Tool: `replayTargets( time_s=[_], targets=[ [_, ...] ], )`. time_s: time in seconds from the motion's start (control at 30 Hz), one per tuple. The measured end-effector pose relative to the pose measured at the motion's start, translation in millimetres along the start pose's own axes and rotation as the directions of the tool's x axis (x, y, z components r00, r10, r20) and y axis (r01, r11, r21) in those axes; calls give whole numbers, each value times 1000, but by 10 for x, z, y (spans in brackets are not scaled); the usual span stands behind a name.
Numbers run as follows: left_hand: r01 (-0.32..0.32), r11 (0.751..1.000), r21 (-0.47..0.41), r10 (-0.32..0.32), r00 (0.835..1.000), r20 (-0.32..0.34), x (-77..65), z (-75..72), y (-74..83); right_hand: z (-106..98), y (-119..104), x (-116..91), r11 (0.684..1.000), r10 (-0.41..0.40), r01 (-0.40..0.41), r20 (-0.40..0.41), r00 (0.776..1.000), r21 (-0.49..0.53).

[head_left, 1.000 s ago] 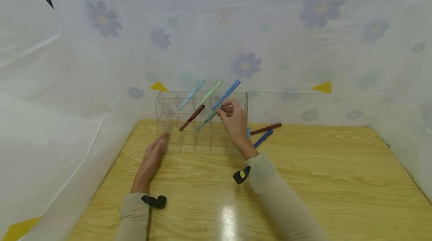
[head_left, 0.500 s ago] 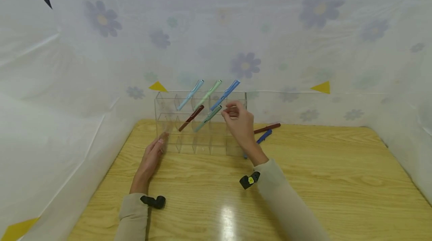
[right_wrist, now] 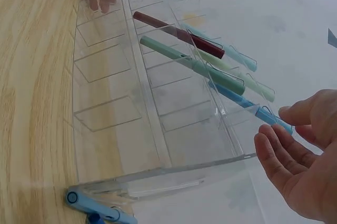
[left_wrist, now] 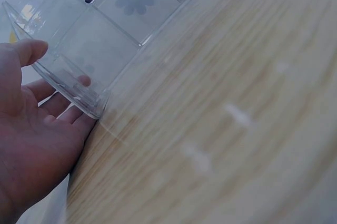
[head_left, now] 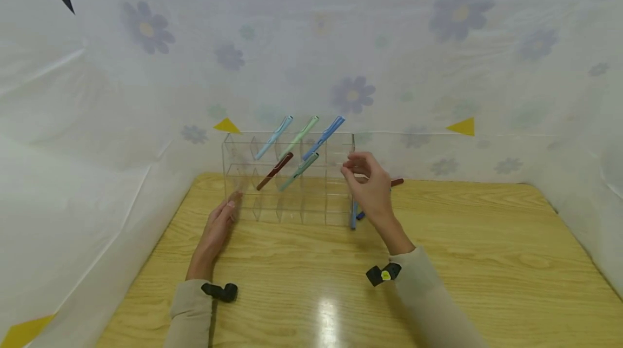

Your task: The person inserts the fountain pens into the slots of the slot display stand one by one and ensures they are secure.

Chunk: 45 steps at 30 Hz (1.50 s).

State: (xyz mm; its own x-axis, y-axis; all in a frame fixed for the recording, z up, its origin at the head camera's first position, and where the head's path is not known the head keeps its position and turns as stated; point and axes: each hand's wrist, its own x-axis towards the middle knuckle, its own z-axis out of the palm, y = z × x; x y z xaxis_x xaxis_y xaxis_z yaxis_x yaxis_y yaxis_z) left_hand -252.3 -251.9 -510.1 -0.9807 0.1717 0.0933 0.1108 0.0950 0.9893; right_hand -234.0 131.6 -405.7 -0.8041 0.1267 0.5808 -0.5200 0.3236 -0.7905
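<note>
Wood-grain table (head_left: 272,283) carries a clear tiered rack (head_left: 313,203), upright near its far edge. Left hand (head_left: 216,234) grips the rack's left end, thumb in front and fingers behind the panel. Right hand (head_left: 372,185) is just off the right end, fingers bent, narrow gap at the tips, nothing held. Top tier, left to right: light blue pen (head_left: 274,138), pale green pen (head_left: 300,137), blue pen (head_left: 323,138); middle tier: dark red pen (head_left: 274,171), green pen (head_left: 299,171); all lean, clip ends up. Loose on the table by the right end: second light blue pen (head_left: 353,215), dark blue pen (head_left: 360,215), and a red pen (head_left: 397,182) largely hidden by the hand. Handling note (judgement): steady left-hand hold matters, as the rack looks light; lift each loose pen singly with a light mid-barrel pinch, keeping knuckles clear of seated pens.
</note>
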Motion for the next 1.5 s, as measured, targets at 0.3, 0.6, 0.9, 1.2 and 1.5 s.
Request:
replayTargets(
  time_s=[0.3,0.6,0.9,1.2,1.5],
  targets=[
    [-3,1000,-9,3,1000,6,-2,2,-11,-294,9,-150,999,5,-6,10,1000,53],
    [-16,1000,-16,16,1000,9,4,-17,-23,-506,-31,-249,998,59,-59,10,998,8],
    [-1,999,-36,1,1000,3,10,-19,-29,-686,271,-280,995,97,-97,23,995,-17],
    [-2,1000,-29,2,1000,6,25,-15,-10,-816,926,-334,984,167,-164,40,985,-69],
    [0,1000,-3,0,1000,9,13,-21,-14,-815,1139,-378,963,232,-205,156,960,-174]
  ],
)
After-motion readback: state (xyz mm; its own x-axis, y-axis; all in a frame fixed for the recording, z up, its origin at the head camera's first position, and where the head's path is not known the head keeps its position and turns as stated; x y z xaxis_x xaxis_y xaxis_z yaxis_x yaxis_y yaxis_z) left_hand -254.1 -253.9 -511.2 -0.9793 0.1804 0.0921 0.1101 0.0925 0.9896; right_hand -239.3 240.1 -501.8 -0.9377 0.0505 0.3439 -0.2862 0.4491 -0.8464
